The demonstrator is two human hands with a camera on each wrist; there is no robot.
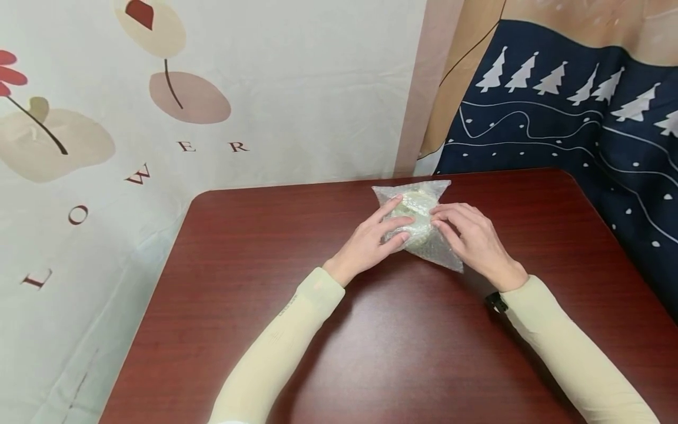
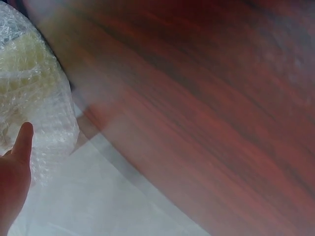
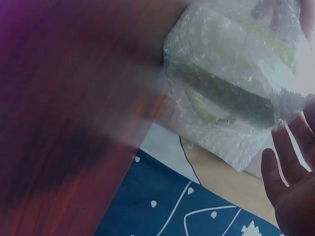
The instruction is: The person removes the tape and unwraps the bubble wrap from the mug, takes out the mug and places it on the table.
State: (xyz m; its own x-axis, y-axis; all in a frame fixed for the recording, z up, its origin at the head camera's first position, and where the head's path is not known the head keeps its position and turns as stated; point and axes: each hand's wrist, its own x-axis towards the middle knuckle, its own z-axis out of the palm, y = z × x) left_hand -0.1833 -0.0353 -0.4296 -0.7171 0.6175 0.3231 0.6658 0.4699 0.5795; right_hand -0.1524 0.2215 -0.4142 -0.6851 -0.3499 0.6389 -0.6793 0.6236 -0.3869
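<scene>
A parcel in clear bubble wrap point(image 1: 418, 203) lies near the table's far edge, with something pale yellow-green inside. The wrap blurs that thing, so its kind cannot be told. My left hand point(image 1: 371, 238) rests on the parcel's left side with fingers spread and fairly straight. In the left wrist view one finger point(image 2: 24, 142) lies against the wrap. My right hand point(image 1: 474, 238) is at the parcel's right side and pinches the wrap between thumb and fingertips. The right wrist view shows the bubble wrap point(image 3: 236, 64) bunched at those fingers, the other fingers held apart.
The dark red wooden table point(image 1: 254, 282) carries the parcel. Behind it hangs a pale printed cloth point(image 1: 318, 88). At the right is a navy curtain point(image 1: 529, 129) with white trees. A dark band point(image 1: 497, 302) sits at the right wrist.
</scene>
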